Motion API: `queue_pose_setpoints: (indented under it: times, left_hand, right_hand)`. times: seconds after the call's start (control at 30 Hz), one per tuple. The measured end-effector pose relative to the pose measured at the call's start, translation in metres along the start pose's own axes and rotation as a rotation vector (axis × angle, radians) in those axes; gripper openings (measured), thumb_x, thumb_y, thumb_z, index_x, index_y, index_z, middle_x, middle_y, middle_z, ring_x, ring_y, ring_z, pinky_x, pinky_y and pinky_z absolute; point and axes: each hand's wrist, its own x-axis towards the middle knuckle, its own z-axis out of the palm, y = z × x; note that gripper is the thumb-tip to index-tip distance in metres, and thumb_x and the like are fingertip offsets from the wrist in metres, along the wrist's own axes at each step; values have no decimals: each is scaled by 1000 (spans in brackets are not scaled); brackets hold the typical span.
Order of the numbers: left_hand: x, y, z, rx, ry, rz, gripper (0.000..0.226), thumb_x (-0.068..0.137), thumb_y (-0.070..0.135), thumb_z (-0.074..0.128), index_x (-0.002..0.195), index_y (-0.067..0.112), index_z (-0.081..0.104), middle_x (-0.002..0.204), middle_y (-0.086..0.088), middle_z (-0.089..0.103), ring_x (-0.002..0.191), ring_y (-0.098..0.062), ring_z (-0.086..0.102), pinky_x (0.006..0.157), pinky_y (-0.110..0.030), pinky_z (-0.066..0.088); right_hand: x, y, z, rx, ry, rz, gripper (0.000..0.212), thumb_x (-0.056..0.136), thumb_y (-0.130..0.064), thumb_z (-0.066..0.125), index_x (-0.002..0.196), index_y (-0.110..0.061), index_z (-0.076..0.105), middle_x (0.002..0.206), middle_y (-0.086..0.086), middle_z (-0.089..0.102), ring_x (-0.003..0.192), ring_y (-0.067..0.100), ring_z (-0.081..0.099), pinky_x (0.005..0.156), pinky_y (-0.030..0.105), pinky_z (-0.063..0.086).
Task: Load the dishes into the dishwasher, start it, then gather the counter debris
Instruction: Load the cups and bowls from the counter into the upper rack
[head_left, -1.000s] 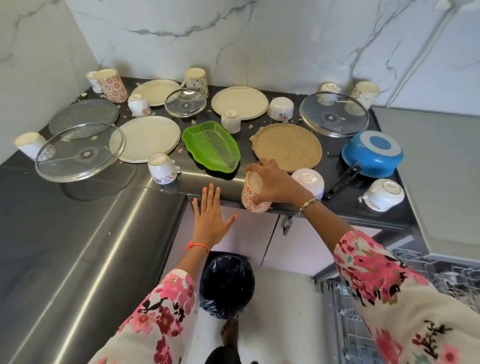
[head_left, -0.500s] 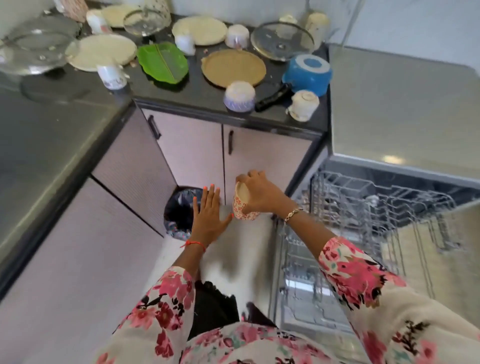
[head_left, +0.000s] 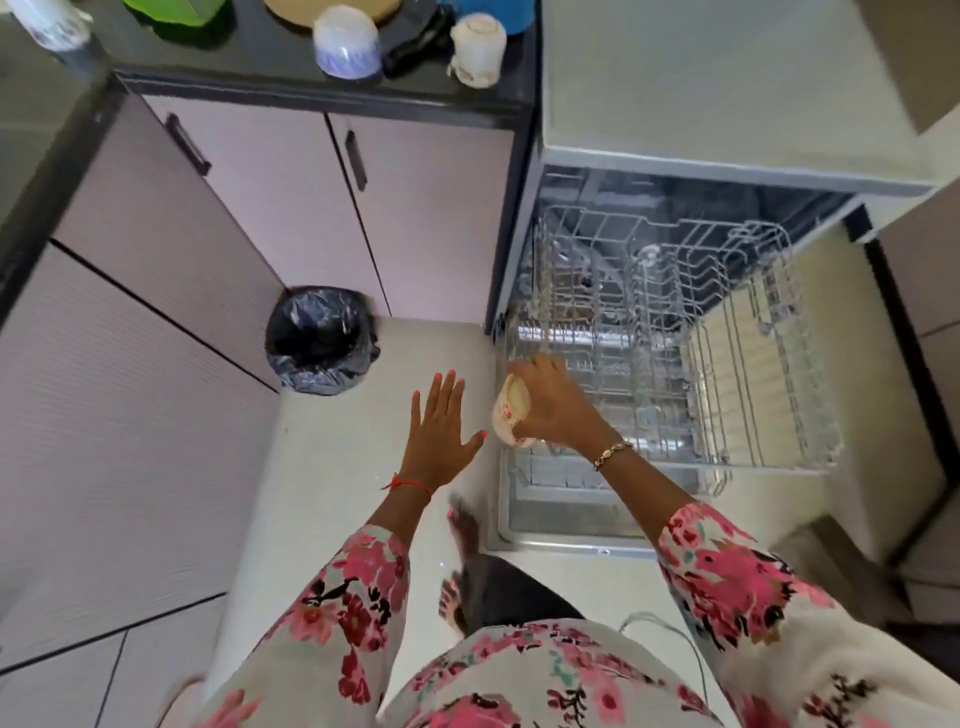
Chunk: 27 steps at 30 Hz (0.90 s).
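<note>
My right hand (head_left: 555, 404) grips a floral-patterned cup (head_left: 510, 411) on its side, mouth toward the left, over the left front corner of the pulled-out lower rack (head_left: 613, 374). The dishwasher (head_left: 727, 171) stands open with its wire upper rack (head_left: 763, 332) extended too. My left hand (head_left: 440, 427) hovers flat with fingers spread over the floor, left of the cup, holding nothing. On the dark counter (head_left: 291, 67) above sit an upturned white bowl (head_left: 347, 42) and a white cup (head_left: 478, 49) lying on its side.
A bin lined with a black bag (head_left: 319, 340) stands on the floor in the corner by the pink cabinet doors (head_left: 291, 208). The dishwasher door (head_left: 566, 509) lies open near my feet. A green dish (head_left: 174, 11) and brown plate edge show at the top.
My view has swung down from the counter to the open dishwasher. My right hand carried the floral cup from the counter edge down to the lower rack; my left hand stayed spread beside it.
</note>
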Motion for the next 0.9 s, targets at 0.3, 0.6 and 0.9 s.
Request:
queue_pose_setpoints:
  times: [0.3,0.6,0.9]
  left_hand:
    - [1,66,37,-42,-131,79,74,93,45,43,148,9,8,157,-7,2,145,-20,-2,116,-40,-1]
    - [62,113,69,-156,-227,-41,60,98,13,41,144,-5,7,154,-21,9,144,-29,11,116,-37,19]
    - [77,119,101,-281,-105,-262,65,89,-10,39,146,1,9,101,-25,60,81,-35,61,72,-40,49]
  right_hand:
    - [-44,74,-9,37,176,126,84,61,-22,83,134,-16,40,130,14,42,123,32,33,97,44,42]
    - [6,151,15,-35,111,116,81,66,-30,81,133,-16,39,136,15,37,127,30,33,99,45,43]
    - [53,170,67,-95,4,66,81,68,-30,79,136,-12,37,133,18,41,125,34,36,101,48,40]
